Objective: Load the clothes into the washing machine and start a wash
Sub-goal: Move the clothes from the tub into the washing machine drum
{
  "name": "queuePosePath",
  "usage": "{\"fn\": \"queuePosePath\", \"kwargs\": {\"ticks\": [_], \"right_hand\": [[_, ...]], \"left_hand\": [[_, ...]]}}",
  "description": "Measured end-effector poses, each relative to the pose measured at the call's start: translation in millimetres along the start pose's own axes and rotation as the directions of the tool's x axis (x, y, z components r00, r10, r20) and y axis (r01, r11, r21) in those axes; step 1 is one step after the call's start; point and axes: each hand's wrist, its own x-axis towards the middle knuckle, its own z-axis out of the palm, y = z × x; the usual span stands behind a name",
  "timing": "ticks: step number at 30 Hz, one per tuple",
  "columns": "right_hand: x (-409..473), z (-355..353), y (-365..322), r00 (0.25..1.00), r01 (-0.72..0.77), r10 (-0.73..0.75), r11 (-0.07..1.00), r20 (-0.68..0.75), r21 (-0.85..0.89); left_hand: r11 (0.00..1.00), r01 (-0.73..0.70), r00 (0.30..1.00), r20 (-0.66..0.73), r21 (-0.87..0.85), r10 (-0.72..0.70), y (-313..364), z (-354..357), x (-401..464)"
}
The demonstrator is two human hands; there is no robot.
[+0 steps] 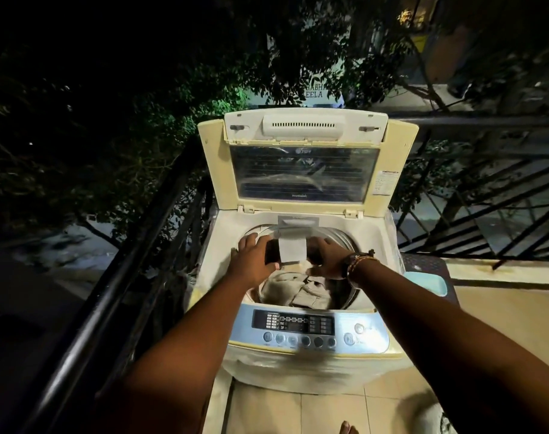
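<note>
The top-loading washing machine point(298, 364) stands with its lid point(304, 170) raised upright. Beige and pale clothes point(298, 289) lie in the drum. A white detergent drawer point(293, 250) juts out from the back rim over the drum. My left hand point(251, 258) lies over the drum's left rim with straight fingers, its thumb by the drawer's lower left corner. My right hand point(325, 260), with a watch and bracelet on the wrist, curls round the drawer's right side. The control panel point(298, 328) with its row of buttons faces me at the front.
A black balcony railing point(135, 261) runs close along the machine's left side, and more railing point(486, 214) stands behind on the right. A pale blue tub point(430, 281) sits on a dark stand to the right. Beige floor tiles point(298, 411) lie in front.
</note>
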Motion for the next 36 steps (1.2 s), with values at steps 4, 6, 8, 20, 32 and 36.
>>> {"fn": "queuePosePath", "kwargs": {"ticks": [4, 6, 8, 20, 32, 36], "right_hand": [[0.6, -9.8, -16.0, 0.998, 0.007, -0.012, 0.998, -0.070, -0.070], [-0.5, -14.4, -22.2, 0.994, 0.020, -0.029, 0.996, -0.104, -0.084], [-3.6, -19.5, -24.4, 0.993, 0.017, -0.024, 0.998, -0.112, -0.066], [-140.8, -50.8, 82.2, 0.943, -0.249, 0.232, 0.968, -0.240, -0.041], [-329.6, -20.3, 247.9, 0.835, -0.485, 0.489, 0.871, -0.253, 0.083], [-371.9, 13.9, 315.1, 0.836, -0.488, 0.508, 0.861, -0.207, 0.142]], "left_hand": [[0.999, -0.044, 0.999, -0.007, 0.011, 0.044, 6.0, -9.9, -1.7], [0.998, -0.063, 0.998, -0.015, 0.029, 0.064, 8.7, -14.8, -4.0], [0.996, -0.082, 0.996, -0.021, 0.042, 0.083, 10.3, -18.0, -6.2], [0.927, -0.367, 0.924, -0.145, -0.075, 0.354, 95.5, 2.2, -9.8], [0.719, -0.673, 0.730, 0.005, -0.172, 0.684, 334.5, 102.2, -83.2], [0.751, -0.649, 0.750, 0.061, -0.121, 0.658, 385.0, 155.5, -105.0]]}}
